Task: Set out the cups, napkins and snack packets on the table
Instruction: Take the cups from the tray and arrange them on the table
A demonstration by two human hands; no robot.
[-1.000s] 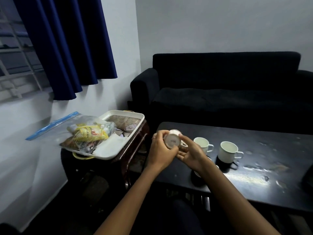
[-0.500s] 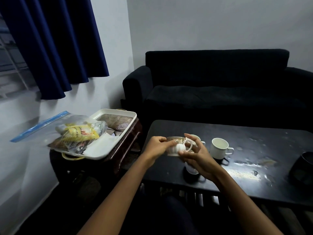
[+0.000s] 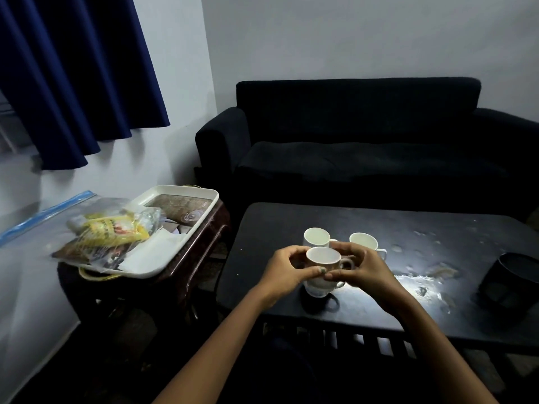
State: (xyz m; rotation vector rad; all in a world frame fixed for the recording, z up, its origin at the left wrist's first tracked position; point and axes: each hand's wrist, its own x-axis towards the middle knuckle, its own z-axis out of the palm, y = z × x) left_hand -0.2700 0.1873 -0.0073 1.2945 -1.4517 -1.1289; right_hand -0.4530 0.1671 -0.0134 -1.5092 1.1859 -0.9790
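Left grip (image 3: 284, 269) and right grip (image 3: 360, 268) clamped together on upright cup (image 3: 323, 259), above another cup (image 3: 318, 287) on dark surface (image 3: 437, 310). Behind, 2 cups (image 3: 316, 237) standing. Far left, tray (image 3: 186, 240) with packets (image 3: 113, 230), napkins (image 3: 145, 253).

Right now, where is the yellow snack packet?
The yellow snack packet lies inside a clear plastic bag on the white tray, on the small side table left of the dark coffee table.

A home living room: dark sofa (image 3: 361, 147), low coffee table (image 3: 379, 228), blue curtain (image 3: 78, 68).
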